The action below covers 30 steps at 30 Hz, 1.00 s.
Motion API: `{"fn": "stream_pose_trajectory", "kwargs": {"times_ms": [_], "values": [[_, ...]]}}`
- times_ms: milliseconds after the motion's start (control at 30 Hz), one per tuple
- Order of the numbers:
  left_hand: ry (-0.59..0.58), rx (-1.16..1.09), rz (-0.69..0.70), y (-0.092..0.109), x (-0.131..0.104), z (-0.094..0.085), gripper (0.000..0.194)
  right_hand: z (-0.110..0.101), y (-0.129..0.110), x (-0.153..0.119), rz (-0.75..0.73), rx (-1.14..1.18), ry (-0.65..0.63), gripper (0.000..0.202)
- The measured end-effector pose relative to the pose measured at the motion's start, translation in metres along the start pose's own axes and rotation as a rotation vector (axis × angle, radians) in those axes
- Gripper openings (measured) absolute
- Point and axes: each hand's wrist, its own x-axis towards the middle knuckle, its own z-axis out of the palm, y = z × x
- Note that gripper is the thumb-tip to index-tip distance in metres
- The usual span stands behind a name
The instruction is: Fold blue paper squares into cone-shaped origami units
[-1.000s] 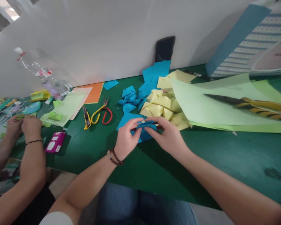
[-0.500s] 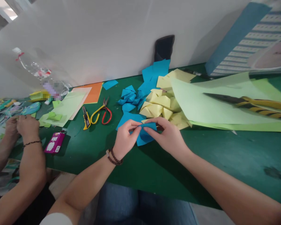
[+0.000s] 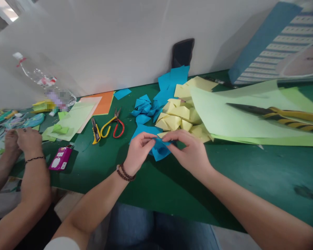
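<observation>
Between my hands is a piece of blue paper (image 3: 160, 149), bent and partly hidden by my fingers. My left hand (image 3: 141, 150) pinches its left side, thumb against fingers. On the right side, my right hand (image 3: 189, 150) grips it the same way. Just behind my hands lie flat blue paper (image 3: 144, 130) and a heap of folded yellow paper pieces (image 3: 177, 116). Folded blue pieces (image 3: 144, 106) sit left of that heap, with more blue sheets (image 3: 173, 81) behind.
Left of my hands lie red-and-yellow scissors (image 3: 115, 124), a yellow cutter (image 3: 95, 132) and a purple pack (image 3: 61, 158). Long-nosed pliers (image 3: 273, 114) rest on pale green sheets (image 3: 219, 121) at right. A phone (image 3: 183, 53) leans on the wall. A co-worker's hands (image 3: 28, 140) work at far left.
The blue paper between my fingers has changed from a flat, straight-edged fold to a more bent, opened shape. My left hand has shifted slightly left.
</observation>
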Motion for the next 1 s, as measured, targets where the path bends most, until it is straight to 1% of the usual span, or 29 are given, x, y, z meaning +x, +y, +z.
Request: {"fn": "stream_pose_trajectory", "kwargs": {"times_ms": [100,167,267,333,467,600,667,700,767,833,967,1000], "values": [[0.003,-0.044,0.003,0.002,0.0,-0.001,0.011,-0.001,0.002,0.0,-0.119,-0.033,-0.036,0.016],[0.007,-0.061,0.016,0.003,0.001,-0.002,0.009,-0.001,0.003,0.0,-0.184,-0.056,-0.079,0.014],[0.006,-0.031,0.075,0.003,0.001,-0.005,0.008,-0.001,0.001,0.0,-0.214,-0.045,-0.131,0.01],[-0.01,0.02,0.142,0.003,0.0,-0.006,0.008,-0.002,-0.001,0.001,-0.151,0.021,-0.127,0.014],[-0.011,0.17,0.249,0.004,-0.003,-0.005,0.01,-0.005,-0.004,0.005,0.115,0.132,-0.069,0.023],[-0.003,0.217,0.29,0.005,-0.005,-0.004,0.01,-0.009,-0.003,0.01,0.249,0.232,-0.17,0.036],[0.0,0.219,0.294,0.005,-0.005,-0.003,0.01,-0.011,-0.001,0.011,0.313,0.294,-0.189,0.045],[0.0,0.222,0.293,0.005,-0.005,-0.003,0.01,-0.011,-0.001,0.011,0.336,0.304,-0.192,0.047],[0.002,0.232,0.286,0.005,-0.006,-0.002,0.01,-0.011,0.0,0.011,0.352,0.28,-0.205,0.044],[0.012,0.241,0.279,0.006,-0.006,-0.002,0.009,-0.011,-0.001,0.011,0.335,0.228,-0.23,0.04],[0.047,0.242,0.249,0.006,-0.005,-0.003,0.008,-0.013,-0.004,0.011,0.317,0.228,-0.244,0.05],[0.055,0.239,0.239,0.005,-0.004,-0.004,0.009,-0.013,-0.004,0.011,0.3,0.238,-0.255,0.049]]}}
